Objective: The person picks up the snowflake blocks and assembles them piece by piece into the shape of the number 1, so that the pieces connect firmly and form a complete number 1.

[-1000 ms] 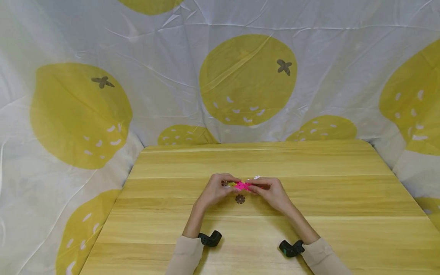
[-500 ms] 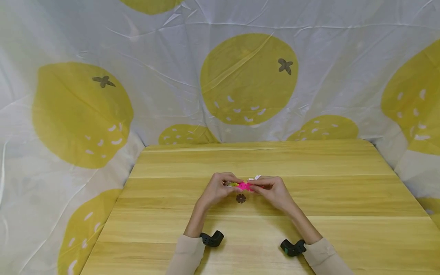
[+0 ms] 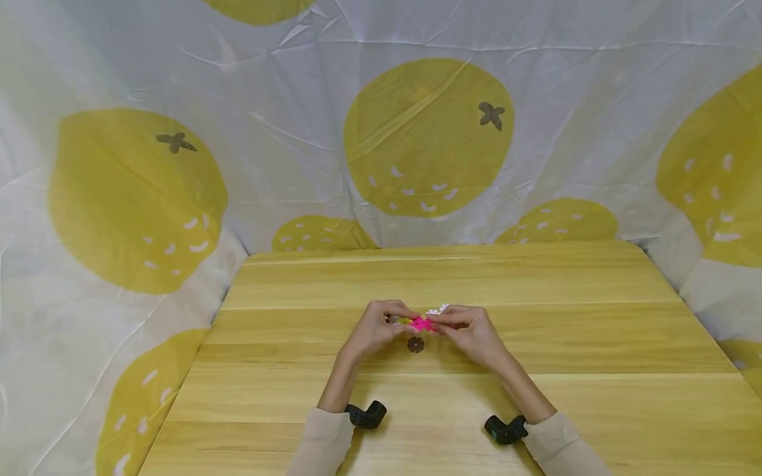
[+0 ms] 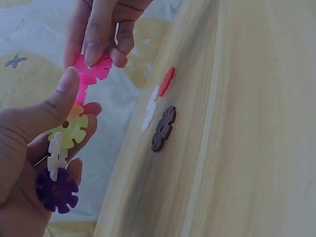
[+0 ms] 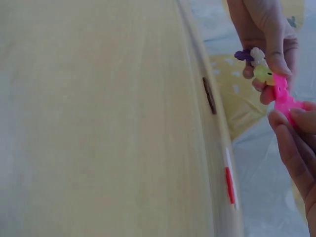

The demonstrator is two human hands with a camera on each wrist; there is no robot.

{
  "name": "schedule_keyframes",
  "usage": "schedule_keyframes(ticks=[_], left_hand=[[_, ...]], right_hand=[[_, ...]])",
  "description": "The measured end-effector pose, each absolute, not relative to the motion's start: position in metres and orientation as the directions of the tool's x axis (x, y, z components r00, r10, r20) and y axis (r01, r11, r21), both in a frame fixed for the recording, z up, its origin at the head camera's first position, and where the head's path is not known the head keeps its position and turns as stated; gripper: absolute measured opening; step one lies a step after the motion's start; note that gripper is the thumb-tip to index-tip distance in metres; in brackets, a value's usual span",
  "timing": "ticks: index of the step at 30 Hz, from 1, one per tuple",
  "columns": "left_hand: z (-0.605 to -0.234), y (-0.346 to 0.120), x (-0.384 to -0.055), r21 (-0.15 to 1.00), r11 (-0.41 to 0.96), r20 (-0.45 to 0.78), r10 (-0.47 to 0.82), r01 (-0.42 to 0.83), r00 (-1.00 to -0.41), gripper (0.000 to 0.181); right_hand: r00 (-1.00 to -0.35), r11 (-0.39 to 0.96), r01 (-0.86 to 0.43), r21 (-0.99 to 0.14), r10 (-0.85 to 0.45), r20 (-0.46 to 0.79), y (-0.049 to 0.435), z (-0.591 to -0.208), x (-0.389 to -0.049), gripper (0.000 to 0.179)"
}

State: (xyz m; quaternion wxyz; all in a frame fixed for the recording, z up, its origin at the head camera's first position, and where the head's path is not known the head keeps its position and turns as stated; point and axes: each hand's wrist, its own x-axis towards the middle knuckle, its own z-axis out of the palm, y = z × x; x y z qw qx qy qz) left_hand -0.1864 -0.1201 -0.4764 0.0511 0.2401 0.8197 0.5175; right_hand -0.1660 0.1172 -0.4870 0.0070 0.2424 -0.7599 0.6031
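A chain of notched plastic snowflake discs stretches between both hands above the table. In the left wrist view it runs from a purple disc (image 4: 58,191) through a white disc (image 4: 58,155) and a yellow-green disc (image 4: 69,127) to a pair of linked pink discs (image 4: 94,70). My left hand (image 3: 379,327) holds the chain, its thumb over the inner pink disc, fingers behind. My right hand (image 3: 473,332) pinches the outer pink disc between thumb and fingers. How deep the pink slots mesh is hidden by fingertips.
On the wooden table (image 3: 536,277) a brown disc (image 4: 164,129) lies just below the hands. Beyond it are white discs (image 4: 149,111) and a red disc (image 4: 167,81). A lemon-print cloth (image 3: 286,132) hangs behind the table. Each wrist carries a black camera mount (image 3: 367,414).
Both hands stay nearly in place and keep their grip on the chain. The pink discs have shifted slightly between the fingertips, and more of the white discs shows behind the right hand.
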Motion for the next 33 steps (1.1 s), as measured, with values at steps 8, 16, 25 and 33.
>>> schedule_keyframes(ticks=[8,16,25,33], left_hand=[[-0.4773,-0.1193,-0.1855,0.876,0.35,0.17,0.419,0.332,-0.892,0.019],[-0.4785,-0.1171,-0.1839,0.907,0.309,0.159,0.378,0.287,-0.912,0.021],[-0.4765,-0.1204,-0.1842,0.913,0.298,0.131,0.434,0.279,-0.891,0.018],[-0.4758,-0.117,-0.1851,0.908,0.28,0.172,0.427,0.31,-0.888,0.015]], right_hand=[[-0.875,0.134,-0.41,-0.902,-0.337,0.347,0.1151,-0.4933,-0.1662,0.02],[-0.873,0.134,-0.42,-0.897,-0.331,0.359,0.1162,-0.4972,-0.1668,0.022],[-0.863,0.06,-0.382,-0.922,-0.38,0.333,0.1199,-0.4941,-0.1669,0.021],[-0.849,0.084,-0.449,-0.889,-0.351,0.396,0.1194,-0.4939,-0.167,0.021]])
